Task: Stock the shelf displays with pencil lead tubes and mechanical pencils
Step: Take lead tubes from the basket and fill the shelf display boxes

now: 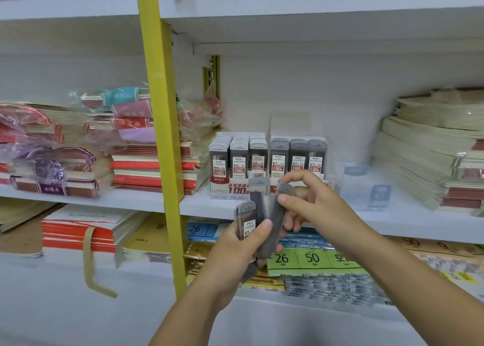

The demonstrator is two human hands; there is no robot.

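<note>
My left hand (237, 251) grips a small bunch of grey pencil lead tubes (247, 221) in front of the middle shelf. My right hand (309, 204) pinches one tube (275, 222) of that bunch near its grey cap, and this tube leans to the right. Behind the hands stand two display boxes on the shelf. The left display (237, 162) holds three rows of 0.5 lead tubes. Three rows of 0.7 tubes fill the right display (298, 158), its lower front hidden by my right hand. No mechanical pencils show.
A yellow upright post (165, 136) stands left of the displays. Stacks of notebooks (146, 151) lie to the left, more stacks (434, 149) at the far right. A clear empty display box (364, 185) sits right of the lead displays. The lower shelf holds paper packs (311, 260).
</note>
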